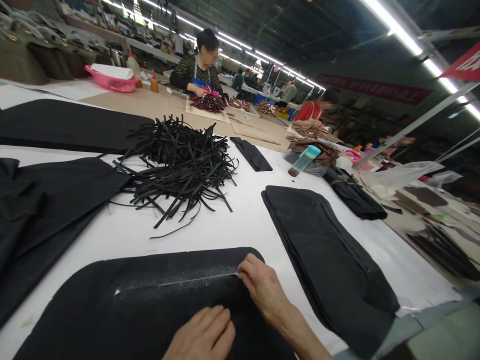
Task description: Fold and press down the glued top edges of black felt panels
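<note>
A large black sheet with rounded corners lies flat at the front of the white-covered table. Along its upper part runs a thin white line, with a small white tip at its left end and a greyish, shiny band above it. My right hand is closed in a pinch on the sheet, where the line's right end meets my fingertips; what sits between them is hidden. Below the line, my left hand rests on the sheet with fingers stretched out side by side, holding nothing.
A heap of narrow black strips lies beyond the sheet. Stacked black pieces are at right, black folded material at left. Farther off are a teal-lidded bottle, a pink basin and a co-worker across the table.
</note>
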The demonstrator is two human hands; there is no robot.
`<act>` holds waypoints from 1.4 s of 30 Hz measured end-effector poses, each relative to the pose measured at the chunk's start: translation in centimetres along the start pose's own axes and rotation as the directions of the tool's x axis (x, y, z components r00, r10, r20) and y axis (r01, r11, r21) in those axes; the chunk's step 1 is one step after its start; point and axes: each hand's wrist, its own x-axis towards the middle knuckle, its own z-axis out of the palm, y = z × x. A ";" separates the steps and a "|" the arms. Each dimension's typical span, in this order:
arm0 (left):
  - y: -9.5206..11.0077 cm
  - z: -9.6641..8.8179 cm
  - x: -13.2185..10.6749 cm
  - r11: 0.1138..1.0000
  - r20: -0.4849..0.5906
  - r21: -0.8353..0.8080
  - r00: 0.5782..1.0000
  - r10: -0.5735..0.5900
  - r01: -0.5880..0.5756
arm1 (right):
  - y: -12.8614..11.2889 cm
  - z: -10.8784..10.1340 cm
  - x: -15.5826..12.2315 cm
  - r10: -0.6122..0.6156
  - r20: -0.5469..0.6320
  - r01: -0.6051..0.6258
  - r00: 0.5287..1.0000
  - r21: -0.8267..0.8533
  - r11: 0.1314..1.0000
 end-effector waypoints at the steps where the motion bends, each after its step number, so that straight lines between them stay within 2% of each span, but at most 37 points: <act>1: 0.6 0.0 1.6 0.998 0.057 -0.054 0.998 -0.031 0.034 | 0.0 0.1 0.1 -0.006 0.007 0.006 1.000 -0.009 1.000; 4: 1.1 -0.4 4.3 0.982 0.231 -0.147 0.970 -0.079 0.115 | 0.0 0.3 0.4 -0.004 0.039 0.006 0.999 -0.045 0.999; 7: 0.7 0.0 4.5 0.979 0.292 -0.157 0.953 -0.083 0.133 | -0.1 0.6 0.5 0.006 0.067 0.000 0.998 -0.083 0.997; 9: 0.4 1.0 4.0 0.984 0.245 -0.129 0.966 -0.086 0.120 | -0.1 0.7 0.6 0.000 0.076 0.008 0.997 -0.104 0.995; 12: -0.1 2.8 3.1 0.995 0.101 -0.068 0.993 -0.067 0.074 | 0.0 0.9 0.7 -0.019 0.084 0.033 0.996 -0.169 0.985; 14: -0.3 3.6 2.6 0.999 0.041 -0.038 0.998 -0.037 0.039 | -0.1 0.9 0.8 -0.074 0.094 0.095 0.993 -0.243 0.965; 19: -0.4 3.6 2.3 1.000 0.011 -0.003 1.000 -0.021 0.021 | 0.0 0.9 0.8 -0.339 0.117 0.356 0.934 -0.414 0.838; 22: -0.4 3.2 2.4 1.000 0.026 -0.008 0.999 -0.024 0.025 | 1.1 0.9 1.2 -0.411 0.031 0.385 0.911 -0.417 0.823; 24: -0.4 3.1 2.4 1.000 0.038 -0.008 0.999 -0.013 0.013 | 2.2 0.7 1.6 -0.376 -0.055 0.324 0.925 -0.401 0.857; 29: -0.3 3.3 2.3 1.000 0.023 0.000 1.000 -0.006 0.006 | 3.4 0.6 1.6 -0.170 -0.242 0.090 0.955 -0.310 0.947; 33: -0.5 3.6 2.2 1.000 -0.012 0.025 1.000 0.009 -0.009 | 2.9 2.2 -0.3 -0.029 -0.243 0.009 0.970 -0.086 0.996; 35: -0.7 3.8 2.3 0.998 -0.045 0.065 0.999 0.028 -0.025 | 3.0 3.4 -1.2 -0.039 -0.259 0.011 0.965 -0.109 0.994; 38: -1.1 4.4 2.4 0.986 -0.167 0.156 0.983 0.077 -0.051 | 4.0 4.7 -1.9 -0.066 -0.338 0.010 0.939 -0.165 0.986; 40: -1.4 4.9 2.5 0.985 -0.304 0.171 0.950 0.077 -0.025 | 5.1 4.9 -1.8 -0.053 -0.380 0.008 0.924 -0.119 0.993; 42: -1.9 5.0 2.3 0.988 -0.408 0.152 0.912 0.029 0.037 | 6.1 4.4 -1.3 -0.027 -0.388 0.001 0.921 -0.067 0.998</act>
